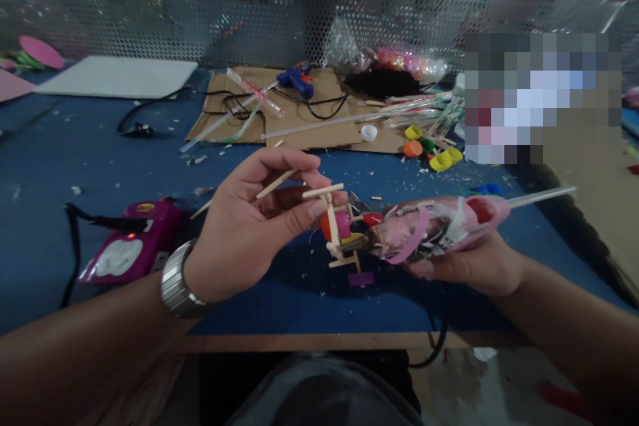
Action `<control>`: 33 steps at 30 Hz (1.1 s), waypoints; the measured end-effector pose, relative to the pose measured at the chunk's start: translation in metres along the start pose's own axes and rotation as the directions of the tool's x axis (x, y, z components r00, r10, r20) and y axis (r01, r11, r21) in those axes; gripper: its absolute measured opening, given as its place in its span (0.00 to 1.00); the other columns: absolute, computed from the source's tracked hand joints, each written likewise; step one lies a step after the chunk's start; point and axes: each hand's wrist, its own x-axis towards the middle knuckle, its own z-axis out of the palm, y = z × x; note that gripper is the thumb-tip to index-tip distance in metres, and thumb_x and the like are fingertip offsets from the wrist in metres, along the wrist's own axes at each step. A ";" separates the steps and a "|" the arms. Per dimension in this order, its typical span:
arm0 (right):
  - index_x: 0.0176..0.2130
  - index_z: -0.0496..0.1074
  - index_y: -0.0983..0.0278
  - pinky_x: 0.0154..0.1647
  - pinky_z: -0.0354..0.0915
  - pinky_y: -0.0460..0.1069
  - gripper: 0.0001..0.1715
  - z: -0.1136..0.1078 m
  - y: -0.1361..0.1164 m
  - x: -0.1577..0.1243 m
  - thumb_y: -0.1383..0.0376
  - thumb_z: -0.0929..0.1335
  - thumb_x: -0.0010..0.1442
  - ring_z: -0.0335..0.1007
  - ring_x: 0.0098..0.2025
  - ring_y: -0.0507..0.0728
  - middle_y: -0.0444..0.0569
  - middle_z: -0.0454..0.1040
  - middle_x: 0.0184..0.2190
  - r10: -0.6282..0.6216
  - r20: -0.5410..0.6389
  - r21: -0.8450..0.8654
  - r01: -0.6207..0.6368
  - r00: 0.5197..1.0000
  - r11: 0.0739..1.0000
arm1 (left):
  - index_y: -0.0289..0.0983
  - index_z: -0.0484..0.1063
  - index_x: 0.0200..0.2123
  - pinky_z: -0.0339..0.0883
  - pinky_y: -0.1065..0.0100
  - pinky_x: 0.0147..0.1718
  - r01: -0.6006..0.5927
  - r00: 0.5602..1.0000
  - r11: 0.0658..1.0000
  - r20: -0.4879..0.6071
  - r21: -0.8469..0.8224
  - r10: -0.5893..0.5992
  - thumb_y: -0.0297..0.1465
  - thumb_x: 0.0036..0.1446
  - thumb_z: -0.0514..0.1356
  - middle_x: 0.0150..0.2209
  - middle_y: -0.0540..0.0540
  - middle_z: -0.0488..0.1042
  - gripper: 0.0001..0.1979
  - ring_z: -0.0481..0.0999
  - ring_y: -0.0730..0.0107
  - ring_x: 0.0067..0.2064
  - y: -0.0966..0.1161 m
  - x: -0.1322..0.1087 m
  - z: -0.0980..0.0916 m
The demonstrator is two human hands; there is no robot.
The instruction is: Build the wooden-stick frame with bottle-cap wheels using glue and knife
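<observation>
My left hand (259, 219), with a silver watch (182, 279) on its wrist, pinches a small model (333, 223) made of thin wooden sticks and bottle caps. A loose-looking stick (275, 183) lies across its fingers. In my right hand (474, 263) is a pink hot glue gun (429, 229) wrapped in tape and plastic, with a clear glue stick (542, 197) out of its back end. The gun's dark nozzle (357, 241) points left and is at the model's lower stick joint. A purple piece (361, 279) hangs at the model's lower side.
A magenta power box (134, 239) with a black cable is at the left. Cardboard (309, 126) farther back bears a blue glue gun (298, 80) and clear sticks. Several coloured caps (413, 148) lie at the back right, by thin sticks. A white board (120, 76) is at the back left.
</observation>
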 end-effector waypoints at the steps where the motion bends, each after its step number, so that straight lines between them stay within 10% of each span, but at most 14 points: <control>1: 0.61 0.82 0.38 0.57 0.77 0.43 0.36 0.000 0.000 0.000 0.72 0.79 0.62 0.85 0.46 0.52 0.38 0.87 0.48 -0.006 -0.009 -0.007 0.005 1.000 1.000 | 0.47 0.84 0.47 0.87 0.73 0.50 0.007 1.000 1.000 -0.006 -0.001 -0.007 0.21 0.61 0.76 0.43 0.54 0.87 0.17 0.92 0.62 0.49 0.000 0.000 0.000; 18: 0.54 0.86 0.50 0.37 0.76 0.45 0.19 0.001 0.001 0.001 0.65 0.79 0.64 0.67 0.25 0.51 0.40 0.77 0.28 -0.002 -0.018 -0.057 0.001 1.000 0.998 | 0.45 0.82 0.44 0.88 0.64 0.54 0.077 0.993 0.997 -0.089 -0.003 -0.077 0.21 0.59 0.77 0.40 0.55 0.86 0.16 0.92 0.58 0.49 0.005 0.001 0.005; 33: 0.58 0.84 0.44 0.37 0.76 0.44 0.29 0.000 0.001 -0.003 0.70 0.79 0.62 0.70 0.28 0.51 0.41 0.81 0.37 0.007 -0.020 -0.036 -0.007 1.000 0.999 | 0.46 0.82 0.44 0.88 0.62 0.55 0.043 0.996 0.999 -0.076 0.010 -0.042 0.23 0.58 0.77 0.40 0.55 0.85 0.16 0.92 0.59 0.47 0.003 0.002 0.003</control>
